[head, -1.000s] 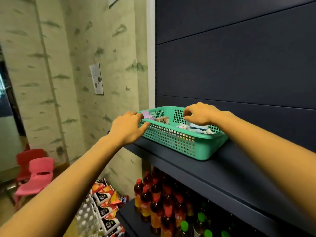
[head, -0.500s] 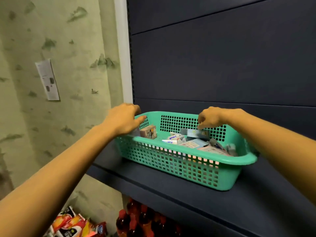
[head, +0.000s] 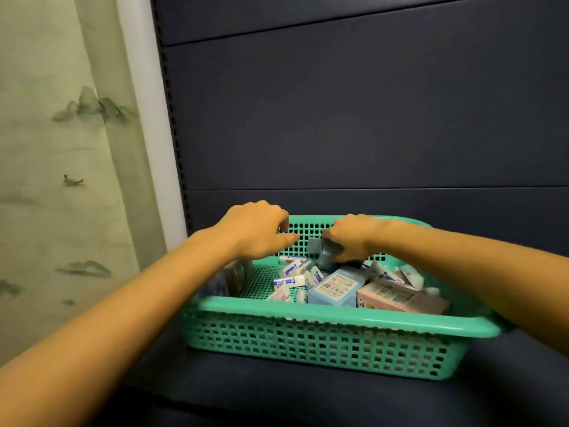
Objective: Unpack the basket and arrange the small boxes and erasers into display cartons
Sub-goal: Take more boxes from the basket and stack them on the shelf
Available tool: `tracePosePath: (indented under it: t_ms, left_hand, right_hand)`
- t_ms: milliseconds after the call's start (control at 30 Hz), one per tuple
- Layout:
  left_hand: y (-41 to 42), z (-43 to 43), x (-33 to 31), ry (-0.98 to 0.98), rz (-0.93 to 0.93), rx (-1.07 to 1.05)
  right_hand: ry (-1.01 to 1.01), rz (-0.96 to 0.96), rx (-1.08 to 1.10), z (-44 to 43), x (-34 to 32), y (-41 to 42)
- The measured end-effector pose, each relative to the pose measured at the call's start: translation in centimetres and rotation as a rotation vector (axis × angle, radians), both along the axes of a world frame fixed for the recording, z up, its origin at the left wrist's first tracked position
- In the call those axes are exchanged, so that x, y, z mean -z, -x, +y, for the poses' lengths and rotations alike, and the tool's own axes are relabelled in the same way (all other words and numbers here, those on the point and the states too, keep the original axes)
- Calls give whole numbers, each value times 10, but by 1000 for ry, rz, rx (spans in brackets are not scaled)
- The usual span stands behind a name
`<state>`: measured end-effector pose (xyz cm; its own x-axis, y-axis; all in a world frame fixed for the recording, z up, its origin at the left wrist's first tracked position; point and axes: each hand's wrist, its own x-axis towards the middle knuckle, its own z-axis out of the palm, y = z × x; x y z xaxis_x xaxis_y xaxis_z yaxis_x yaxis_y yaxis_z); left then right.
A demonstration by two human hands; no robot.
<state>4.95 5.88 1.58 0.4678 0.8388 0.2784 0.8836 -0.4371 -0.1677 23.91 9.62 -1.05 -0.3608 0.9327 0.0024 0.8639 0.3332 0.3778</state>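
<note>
A green perforated basket (head: 338, 318) stands on a dark shelf. Inside lie several white erasers (head: 289, 280), a light blue box (head: 334, 289) and a pink box (head: 397, 298). My right hand (head: 357, 235) is over the basket's far side, fingers closed on a small dark grey box (head: 321, 246) lifted above the pile. My left hand (head: 257, 231) hovers over the basket's left part with fingers curled and apart, holding nothing. A dark box (head: 238, 272) leans against the left inner wall below it.
The dark blue shelf (head: 277, 392) carries the basket; its back panel (head: 338, 118) rises right behind. A white upright (head: 144, 134) and a patterned green wall (head: 55, 180) lie to the left.
The view has come closer and higher over the basket. My left hand left the basket's rim and moved inward. My right hand has picked up a dark grey box.
</note>
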Motion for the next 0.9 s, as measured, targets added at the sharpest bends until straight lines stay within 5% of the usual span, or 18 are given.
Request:
tracePosePath:
  t_ms: [267,467,700,900]
  left_hand:
    - [-51,28,8,425,155,144]
    - [-75,29,31,671,281,141]
    - [-72,28,22,573,158,196]
    - [-67,16,-20,245,-117,220]
  right_hand:
    - [-204,666,188,-28,-47,-38]
    - [-249,777,308,-66,-33,-50]
    - [-335,975,418,-98,-13,-64]
    - [-471,1202,472,-142,-22,-104]
